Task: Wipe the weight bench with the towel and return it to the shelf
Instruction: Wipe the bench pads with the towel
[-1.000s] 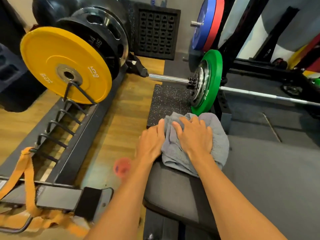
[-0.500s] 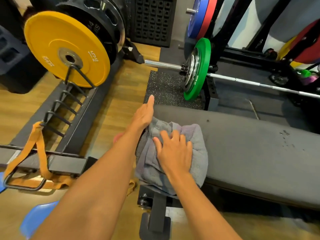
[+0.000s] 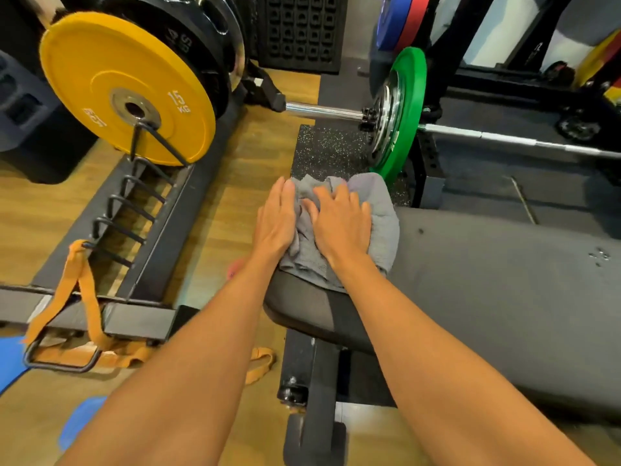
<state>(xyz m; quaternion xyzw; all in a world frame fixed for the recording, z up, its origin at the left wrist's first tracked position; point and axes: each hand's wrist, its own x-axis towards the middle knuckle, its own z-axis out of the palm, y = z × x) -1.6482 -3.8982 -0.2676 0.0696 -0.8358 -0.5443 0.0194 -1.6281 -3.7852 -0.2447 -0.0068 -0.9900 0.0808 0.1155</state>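
Wooden flooring (image 3: pixel 228 183) runs under a gym corner crowded with iron. Black padded bench (image 3: pixel 487 284) stretches from just below me off to the right, its near end resting on a dark metal frame (image 3: pixel 312 381). Grey towel (image 3: pixel 379 216) lies bunched on the left end of the bench pad, crumpled into folds, one edge hanging slightly over the far side. My left hand (image 3: pixel 275 220) lies flat on the towel's left edge, fingers together and extended, palm down, partly over the rim of the pad. My right hand (image 3: pixel 342 220) presses down on the middle of the towel, fingers spread, cloth puckering between the two hands. Neither hand pinches the cloth; both bear on it from above. A few small dark specks (image 3: pixel 599 255) mark the pad well to the right of the towel. Beyond the bench end, a green plate (image 3: pixel 405 109) sits on a barbell (image 3: pixel 504 139) over a speckled rubber mat (image 3: pixel 326 153). To the left, a yellow plate (image 3: pixel 124 85) marked 15 KG stands upright in a floor rack (image 3: pixel 127 216), black plates behind it. An orange strap (image 3: pixel 77 280) loops over the rack's near end and trails onto the floor.
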